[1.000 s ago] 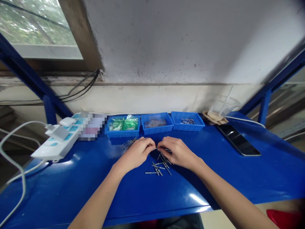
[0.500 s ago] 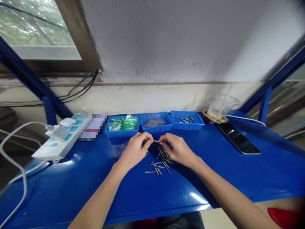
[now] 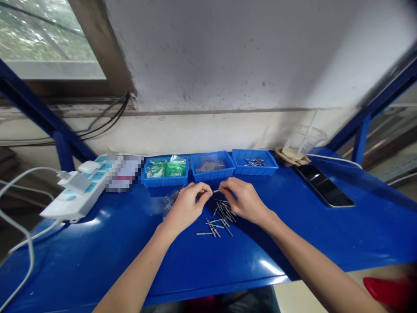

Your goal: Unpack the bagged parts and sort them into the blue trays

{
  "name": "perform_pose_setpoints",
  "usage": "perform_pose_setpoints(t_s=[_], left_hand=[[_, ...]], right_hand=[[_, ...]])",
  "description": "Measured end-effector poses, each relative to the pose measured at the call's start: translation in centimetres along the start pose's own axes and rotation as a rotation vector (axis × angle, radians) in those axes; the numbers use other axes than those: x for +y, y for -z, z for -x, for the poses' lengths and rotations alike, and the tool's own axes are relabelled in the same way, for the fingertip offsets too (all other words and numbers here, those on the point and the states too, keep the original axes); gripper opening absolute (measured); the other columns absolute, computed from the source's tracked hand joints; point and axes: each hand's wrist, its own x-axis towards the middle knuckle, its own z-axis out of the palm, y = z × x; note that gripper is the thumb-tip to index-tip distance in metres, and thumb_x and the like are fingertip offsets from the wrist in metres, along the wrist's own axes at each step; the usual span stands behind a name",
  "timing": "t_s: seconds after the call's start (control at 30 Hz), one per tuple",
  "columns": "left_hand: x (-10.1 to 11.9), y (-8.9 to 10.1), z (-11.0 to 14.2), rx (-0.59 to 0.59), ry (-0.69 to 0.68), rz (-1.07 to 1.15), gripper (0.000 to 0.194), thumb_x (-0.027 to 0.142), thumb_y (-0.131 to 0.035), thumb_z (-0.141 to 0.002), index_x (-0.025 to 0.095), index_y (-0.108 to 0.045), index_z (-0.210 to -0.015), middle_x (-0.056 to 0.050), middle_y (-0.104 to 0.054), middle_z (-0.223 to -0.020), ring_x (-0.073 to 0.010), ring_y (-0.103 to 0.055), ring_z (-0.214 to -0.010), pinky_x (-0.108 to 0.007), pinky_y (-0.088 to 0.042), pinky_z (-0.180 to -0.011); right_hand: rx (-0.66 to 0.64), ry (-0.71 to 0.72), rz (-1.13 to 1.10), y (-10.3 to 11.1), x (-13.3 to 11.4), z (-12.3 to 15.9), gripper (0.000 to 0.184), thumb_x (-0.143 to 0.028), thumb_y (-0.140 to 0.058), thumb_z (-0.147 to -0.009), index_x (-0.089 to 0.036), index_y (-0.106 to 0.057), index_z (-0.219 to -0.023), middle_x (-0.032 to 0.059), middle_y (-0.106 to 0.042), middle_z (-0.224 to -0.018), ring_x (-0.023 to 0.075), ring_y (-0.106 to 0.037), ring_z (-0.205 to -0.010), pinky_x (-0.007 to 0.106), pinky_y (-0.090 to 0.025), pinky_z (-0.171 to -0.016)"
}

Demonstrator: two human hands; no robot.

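Between my left hand [image 3: 189, 204] and right hand [image 3: 246, 201], fingertips pinch one small metal pin [image 3: 215, 191] above the table [image 3: 182, 265]; if either grip slackens, the slim piece could drop into the loose pile [image 3: 224, 211] just below and get mixed in.

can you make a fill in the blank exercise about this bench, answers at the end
1. The left hand and right hand hold a thin metal pin above the ____-coloured table.
2. The phone lies nearer the ____ hand.
3. Beyond the hands, ____ small trays stand in a row.
4. The brightly tinted packet in the leftmost tray is ____.

Missing words: blue; right; three; green
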Motion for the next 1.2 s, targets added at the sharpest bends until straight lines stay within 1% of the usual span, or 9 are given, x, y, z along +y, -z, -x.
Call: perform_pose_setpoints(t_s=[0.13,0.27,0.4,0.47,0.57,0.7,0.8,0.93,1.2], left_hand=[[-0.1,0.4,0.4,-0.156,0.014,-0.114,0.019,0.038,-0.048,-0.088,0.024,-0.060,-0.091,-0.001,-0.064,-0.087,-0.0196,-0.056,-0.088,-0.034,-0.042,-0.078],[-0.1,0.1,0.9,-0.350,-0.031,-0.218,0.018,0.038,-0.050,-0.087,0.024,-0.060,-0.082,0.000,-0.063,-0.085,-0.0212,-0.055,-0.087,-0.037,-0.041,-0.079],[0.4,-1.0,0.8,-0.233,0.018,-0.319,0.022,0.038,-0.044,-0.089,0.022,-0.058,-0.081,-0.001,-0.062,-0.078,-0.0216,-0.055,-0.081,-0.041,-0.040,-0.079],[0.5,-1.4,0.7,-0.181,0.039,-0.359,0.021,0.041,-0.050,-0.086,0.022,-0.058,-0.084,-0.002,-0.061,-0.076,-0.0230,-0.055,-0.080,-0.043,-0.040,-0.078],[0.2,-1.7,0.6,-0.168,0.021,-0.390,0.015,0.036,-0.057,-0.081,0.022,-0.058,-0.082,-0.002,-0.061,-0.077,-0.0247,-0.055,-0.082,-0.045,-0.038,-0.081],[-0.6,-1.4,0.7,-0.125,-0.025,-0.431,0.007,0.021,-0.052,-0.082,0.020,-0.056,-0.076,-0.004,-0.061,-0.084,-0.0252,-0.053,-0.088,-0.045,-0.036,-0.084],[-0.9,-1.0,0.6,-0.126,-0.035,-0.407,0.009,0.019,-0.049,-0.085,0.020,-0.056,-0.081,-0.004,-0.062,-0.087,-0.0247,-0.052,-0.090,-0.042,-0.037,-0.081],[-1.1,-0.5,0.3,-0.116,-0.049,-0.269,0.011,0.020,-0.044,-0.089,0.022,-0.054,-0.086,-0.001,-0.062,-0.088,-0.0218,-0.052,-0.088,-0.037,-0.039,-0.078],[-0.5,-0.7,0.2,-0.007,-0.006,-0.042,0.018,0.027,-0.040,-0.093,0.022,-0.049,-0.108,-0.003,-0.059,-0.091,-0.0190,-0.055,-0.091,-0.035,-0.044,-0.081]], right_hand=[[0.197,-0.178,0.037,2.1,3.0,0.0,0.010,-0.023,-0.045,-0.087,-0.019,-0.054,-0.088,0.0034,-0.061,-0.079,0.0147,-0.056,-0.069,0.025,-0.040,-0.064],[0.502,-0.568,0.330,4.3,7.4,0.7,0.023,-0.035,-0.041,-0.089,-0.018,-0.057,-0.089,0.0040,-0.060,-0.069,0.0176,-0.055,-0.062,0.027,-0.037,-0.058],[0.405,-0.827,0.472,4.4,9.1,1.0,0.030,-0.042,-0.048,-0.085,-0.018,-0.058,-0.101,0.0057,-0.064,-0.071,0.0231,-0.058,-0.067,0.030,-0.035,-0.058],[0.332,-0.783,0.417,3.6,8.2,0.8,0.033,-0.043,-0.049,-0.085,-0.019,-0.057,-0.106,0.0050,-0.064,-0.071,0.0232,-0.059,-0.067,0.029,-0.035,-0.057],[0.223,-0.556,0.238,1.9,5.6,0.3,0.030,-0.040,-0.046,-0.087,-0.018,-0.058,-0.104,0.0028,-0.062,-0.067,0.0194,-0.058,-0.062,0.028,-0.038,-0.057],[-0.037,-0.233,0.026,0.0,2.1,-0.1,0.024,-0.034,-0.047,-0.089,-0.019,-0.059,-0.102,0.0015,-0.061,-0.071,0.0148,-0.056,-0.062,0.027,-0.041,-0.060],[-0.173,-0.099,-0.013,-0.7,0.9,-0.1,0.021,-0.030,-0.049,-0.088,-0.020,-0.059,-0.103,0.0018,-0.060,-0.076,0.0132,-0.054,-0.064,0.025,-0.040,-0.060],[-0.191,0.016,0.015,-0.9,0.5,0.0,0.015,-0.023,-0.049,-0.088,-0.018,-0.059,-0.099,0.0025,-0.058,-0.078,0.0135,-0.052,-0.069,0.025,-0.039,-0.061],[-0.062,0.096,0.099,0.3,0.4,-0.2,0.019,-0.025,-0.043,-0.091,-0.018,-0.061,-0.090,0.0046,-0.057,-0.079,0.0149,-0.052,-0.072,0.027,-0.040,-0.064]])
